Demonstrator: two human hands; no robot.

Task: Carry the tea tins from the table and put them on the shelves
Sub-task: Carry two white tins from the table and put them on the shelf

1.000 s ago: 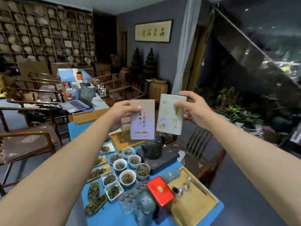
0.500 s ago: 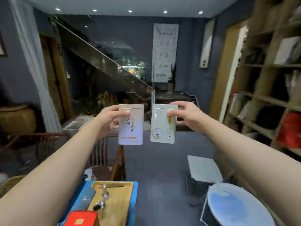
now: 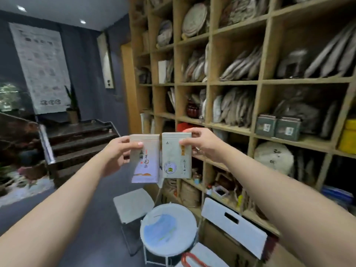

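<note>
My left hand (image 3: pixel 115 153) grips a pale tea tin with a lilac base and orange hill print (image 3: pixel 145 160) by its upper left side. Right beside it, my right hand (image 3: pixel 204 144) holds a grey-green tea tin with a round green emblem (image 3: pixel 176 157) by its upper right edge. Both tins are upright, side by side at arm's length, in front of the wooden shelves (image 3: pixel 234 82) that fill the right half of the view. The table is out of sight.
The shelf compartments hold stacked round tea cakes, two dark green tins (image 3: pixel 277 128), a yellow tin (image 3: pixel 348 136) and a red box. Below my arms stand a round white stool (image 3: pixel 169 226), a small grey stool (image 3: pixel 133 205) and a white chair back (image 3: pixel 234 226). Dark stairs (image 3: pixel 81 139) rise at left.
The view has swung right, from the tea table past the stairs to the shelves. Both hands keep the same hold on the tins, which stay side by side.
</note>
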